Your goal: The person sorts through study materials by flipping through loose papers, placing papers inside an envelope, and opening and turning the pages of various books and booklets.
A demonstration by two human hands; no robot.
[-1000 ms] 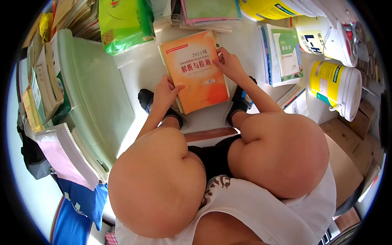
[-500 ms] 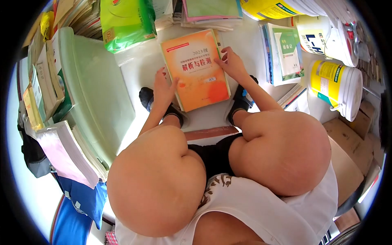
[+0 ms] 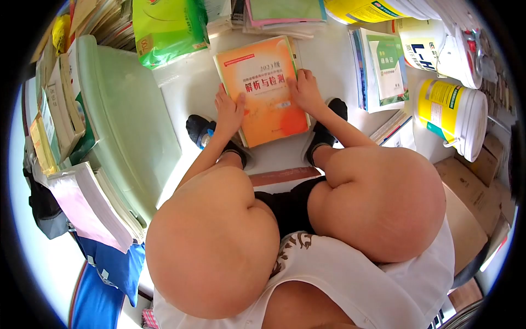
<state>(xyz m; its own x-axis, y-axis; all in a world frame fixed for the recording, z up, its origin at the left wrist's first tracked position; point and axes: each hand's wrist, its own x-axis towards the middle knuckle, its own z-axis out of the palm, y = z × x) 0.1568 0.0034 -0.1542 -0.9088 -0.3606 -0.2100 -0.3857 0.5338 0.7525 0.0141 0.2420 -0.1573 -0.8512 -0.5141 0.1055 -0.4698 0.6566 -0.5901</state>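
Note:
An orange book (image 3: 265, 112) with Chinese print and "2023" on its cover lies between my feet, slightly tilted, and other book edges show beneath it. My left hand (image 3: 229, 111) grips its left side, with the thumb on the cover and the fingers along the edge. On the opposite side my right hand (image 3: 307, 94) holds the right edge, thumb over the cover. The undersides of the fingers are hidden by the books.
A green plastic pack (image 3: 171, 33) and a paper stack (image 3: 285, 17) are beyond the book. To the right stand white-and-yellow buckets (image 3: 452, 115) and a stack of booklets (image 3: 383, 68). A pale green bin (image 3: 123, 120) is at left, beside piled books (image 3: 90, 205).
Both hands have closed in on the book's sides; the left now presses its thumb on the cover. The book has shifted very slightly.

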